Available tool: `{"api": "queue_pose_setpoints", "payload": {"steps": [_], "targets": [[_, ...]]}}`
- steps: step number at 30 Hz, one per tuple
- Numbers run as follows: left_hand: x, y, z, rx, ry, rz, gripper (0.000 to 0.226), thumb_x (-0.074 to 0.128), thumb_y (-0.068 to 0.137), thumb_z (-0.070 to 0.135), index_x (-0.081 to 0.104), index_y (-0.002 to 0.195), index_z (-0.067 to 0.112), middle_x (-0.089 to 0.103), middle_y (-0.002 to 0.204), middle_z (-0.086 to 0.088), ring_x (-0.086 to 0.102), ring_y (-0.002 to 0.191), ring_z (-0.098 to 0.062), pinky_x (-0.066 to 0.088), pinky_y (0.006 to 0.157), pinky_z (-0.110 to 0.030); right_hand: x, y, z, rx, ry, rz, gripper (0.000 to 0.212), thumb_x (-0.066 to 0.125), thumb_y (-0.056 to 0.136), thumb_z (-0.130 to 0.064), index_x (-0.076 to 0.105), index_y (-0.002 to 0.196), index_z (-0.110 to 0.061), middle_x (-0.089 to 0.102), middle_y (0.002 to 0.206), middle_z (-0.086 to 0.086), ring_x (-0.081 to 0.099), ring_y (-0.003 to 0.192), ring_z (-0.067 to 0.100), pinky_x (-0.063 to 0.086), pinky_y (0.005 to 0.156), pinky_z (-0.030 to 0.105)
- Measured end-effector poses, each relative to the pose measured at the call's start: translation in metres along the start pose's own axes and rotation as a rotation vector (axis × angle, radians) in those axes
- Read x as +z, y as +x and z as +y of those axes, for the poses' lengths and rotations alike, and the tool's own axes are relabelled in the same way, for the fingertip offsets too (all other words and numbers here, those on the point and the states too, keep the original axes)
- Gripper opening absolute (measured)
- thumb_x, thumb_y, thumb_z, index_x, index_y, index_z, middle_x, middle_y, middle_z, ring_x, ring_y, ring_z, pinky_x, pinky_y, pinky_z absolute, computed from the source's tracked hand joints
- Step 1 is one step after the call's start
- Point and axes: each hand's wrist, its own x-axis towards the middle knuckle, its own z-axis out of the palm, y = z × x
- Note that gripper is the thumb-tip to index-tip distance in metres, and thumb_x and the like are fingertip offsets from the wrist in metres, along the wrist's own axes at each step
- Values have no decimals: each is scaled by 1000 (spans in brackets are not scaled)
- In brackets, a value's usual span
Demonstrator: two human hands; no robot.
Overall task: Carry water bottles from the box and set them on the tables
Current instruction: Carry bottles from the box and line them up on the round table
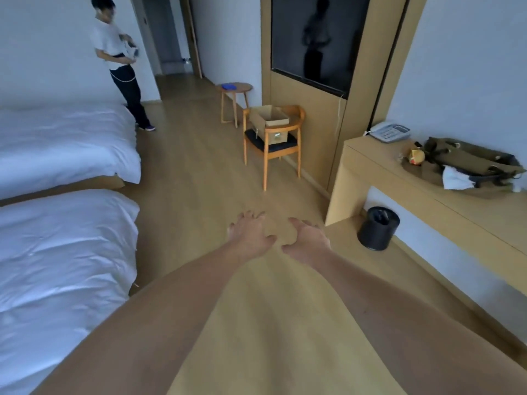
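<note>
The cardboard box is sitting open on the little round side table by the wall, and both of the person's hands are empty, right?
Not quite. In the head view the open cardboard box sits on the seat of the wooden chair, not on the round side table, which stands just behind it and holds only a blue item. The rest holds: the left hand and right hand are both empty.

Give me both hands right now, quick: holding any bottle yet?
Left hand: open, fingers spread, holding nothing.
Right hand: open, fingers loosely curled, holding nothing.
No bottle in either; the box sits ahead on the chair.
</note>
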Motion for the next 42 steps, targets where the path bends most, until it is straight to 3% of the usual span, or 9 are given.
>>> {"api": "queue_pose_setpoints", "payload": {"steps": [9, 20, 32, 42], "targets": [[-10, 165, -126, -140, 8, -20, 72, 63, 90, 53, 38, 152, 28, 43, 152, -9, 39, 140, -34, 44, 106, -52, 39, 192, -91, -107, -34, -95, 73, 70, 86, -35, 39, 152, -33, 51, 147, 6, 40, 139, 31, 42, 107, 43], [-87, 404, -255, -174, -99, -25, 69, 62, 90, 49, 41, 151, 25, 48, 146, -10, 44, 136, -36, 47, 104, -52, 43, 428, -218, -11, -28, -104, 75, 73, 80, -36, 42, 149, -35, 50, 147, 3, 45, 138, 28, 44, 107, 40], [-86, 665, -323, -112, -4, -81, 71, 62, 90, 48, 37, 152, 25, 43, 151, -10, 40, 139, -35, 44, 104, -52, 60, 708, -257, 25, 15, -155, 78, 71, 86, -33, 34, 155, -35, 46, 151, 2, 45, 138, 27, 46, 107, 43], [-133, 920, -318, -102, -2, -76, 69, 61, 92, 46, 37, 153, 24, 44, 151, -9, 40, 139, -33, 42, 106, -51, 2, 966, -275, 19, 96, -170, 72, 70, 83, -37, 42, 149, -38, 58, 139, 0, 56, 125, 26, 50, 102, 43]]}}
